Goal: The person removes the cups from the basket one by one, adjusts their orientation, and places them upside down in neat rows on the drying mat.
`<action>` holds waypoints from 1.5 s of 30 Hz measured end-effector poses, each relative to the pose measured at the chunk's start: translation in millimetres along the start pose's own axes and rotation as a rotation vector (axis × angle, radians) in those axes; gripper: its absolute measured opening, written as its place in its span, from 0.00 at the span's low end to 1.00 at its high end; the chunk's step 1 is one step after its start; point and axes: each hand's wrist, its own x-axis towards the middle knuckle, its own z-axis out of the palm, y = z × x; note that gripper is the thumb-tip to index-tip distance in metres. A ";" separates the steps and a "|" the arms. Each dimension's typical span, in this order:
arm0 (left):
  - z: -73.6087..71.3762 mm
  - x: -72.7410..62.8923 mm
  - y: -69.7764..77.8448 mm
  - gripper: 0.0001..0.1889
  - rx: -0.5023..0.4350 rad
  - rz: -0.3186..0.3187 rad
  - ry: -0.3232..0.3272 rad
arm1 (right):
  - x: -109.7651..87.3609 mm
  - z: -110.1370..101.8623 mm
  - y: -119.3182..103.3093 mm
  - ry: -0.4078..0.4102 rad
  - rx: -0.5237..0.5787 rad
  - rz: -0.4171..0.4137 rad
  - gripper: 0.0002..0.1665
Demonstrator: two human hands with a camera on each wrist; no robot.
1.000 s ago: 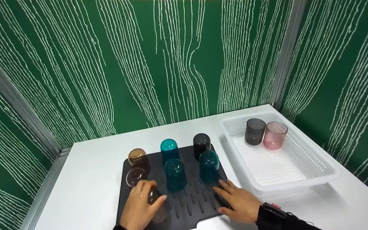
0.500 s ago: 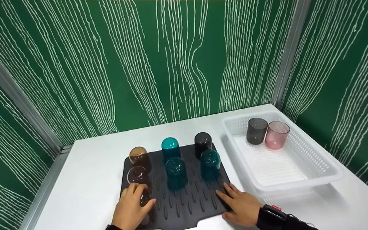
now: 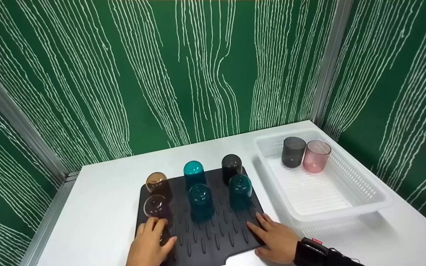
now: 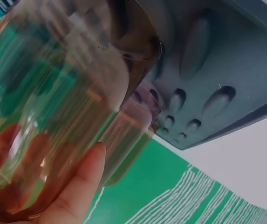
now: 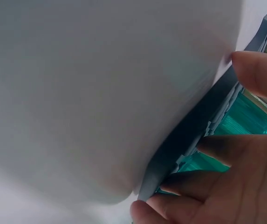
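My left hand [image 3: 145, 242] grips an upside-down amber-brown drinking glass [image 4: 54, 93] at the near left of the dark ridged drying mat [image 3: 213, 255]. Fingers wrap its far side and the thumb presses its near side, as the left wrist view shows; in the head view the hand hides most of it. Just beyond stands an overturned purplish glass [image 3: 156, 207], with an amber one [image 3: 156, 181] behind. My right hand [image 3: 277, 238] rests with spread, straight fingers on the mat's right edge, holding no glass.
Overturned on the mat stand a bright teal glass [image 3: 193, 170], two dark teal glasses [image 3: 200, 199] and a dark grey glass [image 3: 231, 165]. A white perforated basket [image 3: 346, 216] at right holds an upright grey glass [image 3: 293, 152] and a pink glass [image 3: 316, 158]. Green walls enclose the white table [image 3: 102, 199].
My left hand has moved left with the amber-brown glass, into line with the purplish and amber ones. The right hand has stayed at the mat's edge, its fingers a little flatter.
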 end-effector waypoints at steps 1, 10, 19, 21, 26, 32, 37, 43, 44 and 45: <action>0.5 -0.9 -0.3 0.27 0.006 0.002 0.009 | 0.1 0.1 -0.3 0.000 -0.001 -0.001 0.45; 3.4 -7.6 -3.6 0.31 0.086 0.065 0.098 | -0.7 0.6 -2.1 0.014 -0.004 -0.006 0.45; -3.4 -8.7 10.7 0.36 0.145 0.066 0.146 | -0.9 -9.3 -4.5 -0.036 0.054 0.020 0.43; -2.9 -8.3 17.8 0.34 0.153 0.107 0.210 | -0.9 -12.2 -6.6 -0.047 0.074 0.032 0.42; 19.0 -3.7 38.0 0.30 0.087 0.301 0.463 | -2.3 -18.2 -14.5 -0.015 0.091 0.021 0.41; 41.8 -2.7 79.0 0.30 -0.102 0.471 0.551 | -8.4 -29.6 -28.9 0.180 0.049 -0.052 0.35; 42.9 -11.2 119.5 0.27 -0.464 0.464 0.286 | -14.1 -44.6 -37.2 0.349 0.021 -0.077 0.33; 55.2 -8.9 154.7 0.22 -0.765 0.320 0.032 | -21.2 -65.4 -36.1 0.490 0.016 -0.053 0.33; 57.9 -6.6 160.1 0.22 -0.796 0.299 0.015 | -22.4 -69.6 -34.7 0.506 0.019 -0.041 0.33; 61.1 -4.0 165.5 0.22 -0.816 0.288 0.005 | -23.4 -73.7 -33.0 0.526 0.023 -0.029 0.33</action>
